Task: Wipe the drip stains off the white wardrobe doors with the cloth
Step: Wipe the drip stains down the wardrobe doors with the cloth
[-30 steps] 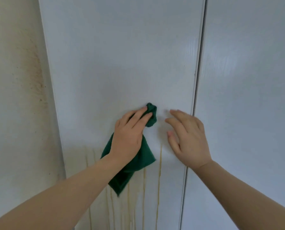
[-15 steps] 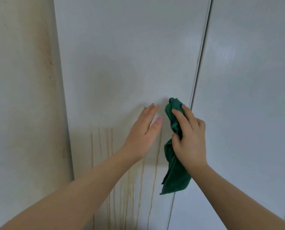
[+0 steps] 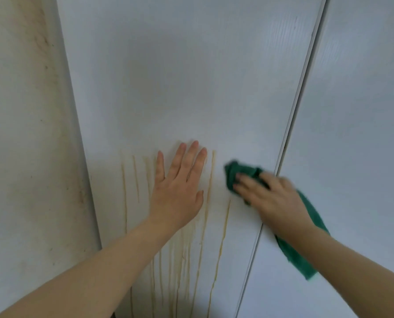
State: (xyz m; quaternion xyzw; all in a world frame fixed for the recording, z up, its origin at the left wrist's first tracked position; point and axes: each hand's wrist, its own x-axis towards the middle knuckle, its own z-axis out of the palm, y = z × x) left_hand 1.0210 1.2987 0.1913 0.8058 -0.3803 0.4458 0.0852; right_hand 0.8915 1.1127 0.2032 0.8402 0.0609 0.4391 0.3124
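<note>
The green cloth [image 3: 236,172] is bunched up at its top and pressed on the left white door [image 3: 191,76], close to the gap beside the right door [image 3: 352,111] — its long end hangs down past the wrist. The blurry right hand [image 3: 274,200] holds it, fingers bent over it. The left hand [image 3: 177,189] lies flat on the same door, fingers straight and a little apart, over thin yellow-brown drip stains [image 3: 204,226].
</note>
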